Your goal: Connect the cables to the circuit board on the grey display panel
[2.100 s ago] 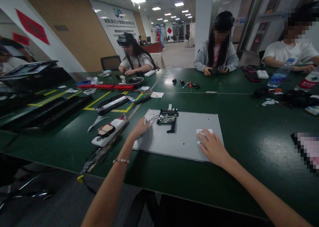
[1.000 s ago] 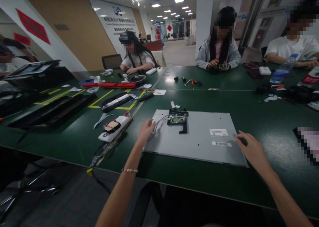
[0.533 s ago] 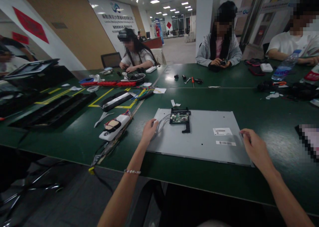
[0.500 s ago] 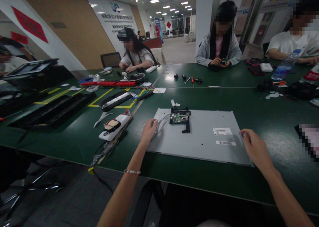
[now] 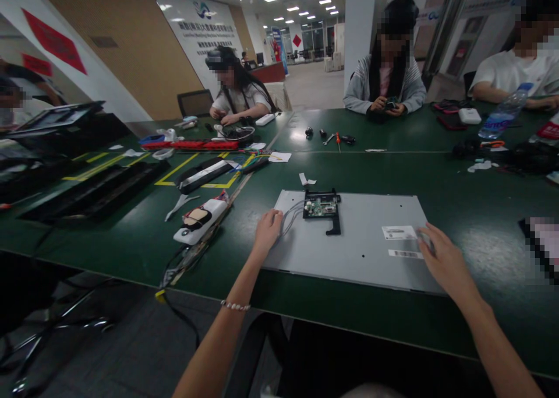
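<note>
A flat grey metal panel lies on the green table in front of me. On its upper left part sits a green circuit board in a black bracket. Thin grey cables run from the board toward my left hand, whose fingers are closed at the panel's left edge. My right hand lies over the right edge, fingers stretched onto the surface beside a white label. A second barcode label is just below. My fingertips' undersides are hidden.
Left of the panel are a white device with loose wires and a long black tray. Small tools lie beyond it. A bottle and a phone-like object are at right. Several people sit around the table.
The panel has shifted slightly to the right, and my left hand has moved right with it. My right hand has come inward from the edge, its fingers now over the panel.
</note>
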A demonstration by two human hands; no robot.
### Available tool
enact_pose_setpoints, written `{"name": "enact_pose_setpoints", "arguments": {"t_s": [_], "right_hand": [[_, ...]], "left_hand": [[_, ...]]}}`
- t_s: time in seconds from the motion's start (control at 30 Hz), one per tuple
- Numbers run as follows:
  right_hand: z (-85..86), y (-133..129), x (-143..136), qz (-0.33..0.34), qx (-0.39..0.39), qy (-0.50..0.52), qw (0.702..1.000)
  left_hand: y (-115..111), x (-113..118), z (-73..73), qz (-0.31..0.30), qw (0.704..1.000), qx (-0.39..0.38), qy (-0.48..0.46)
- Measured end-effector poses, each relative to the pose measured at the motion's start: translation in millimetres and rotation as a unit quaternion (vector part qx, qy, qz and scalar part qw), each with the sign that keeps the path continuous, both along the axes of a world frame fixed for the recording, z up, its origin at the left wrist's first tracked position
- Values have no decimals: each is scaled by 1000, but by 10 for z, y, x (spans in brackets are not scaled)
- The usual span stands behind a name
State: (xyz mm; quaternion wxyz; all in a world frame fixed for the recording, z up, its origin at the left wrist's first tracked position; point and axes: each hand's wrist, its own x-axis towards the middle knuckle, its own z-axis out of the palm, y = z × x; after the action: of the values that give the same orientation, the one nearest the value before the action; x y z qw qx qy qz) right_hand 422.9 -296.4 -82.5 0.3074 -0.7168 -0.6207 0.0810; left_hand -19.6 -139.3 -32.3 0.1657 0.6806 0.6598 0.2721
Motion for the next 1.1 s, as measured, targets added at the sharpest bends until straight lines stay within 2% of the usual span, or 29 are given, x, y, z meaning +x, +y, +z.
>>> {"name": "enact_pose_setpoints", "arguments": {"t_s": [0.17,0.33,0.6,0.77,1.1], "right_hand": [[-81,-36,35,-32,-13,-51,998],[-39,-92,-47,-87,-44,-117,988],[20,-146,-112,-94,-74,-159,980],[39,-190,-84,-107,-65,-156,980],[40,-125,-119,-11,-68,-153,986]], "left_hand": [[-102,120,-38,-21,999,-11,42],[-262,289,-37,-42,994,-49,90],[-580,583,-34,-101,979,-35,171],[-717,728,-14,-113,978,-15,174],[-819,877,28,-106,978,-13,178]]}}
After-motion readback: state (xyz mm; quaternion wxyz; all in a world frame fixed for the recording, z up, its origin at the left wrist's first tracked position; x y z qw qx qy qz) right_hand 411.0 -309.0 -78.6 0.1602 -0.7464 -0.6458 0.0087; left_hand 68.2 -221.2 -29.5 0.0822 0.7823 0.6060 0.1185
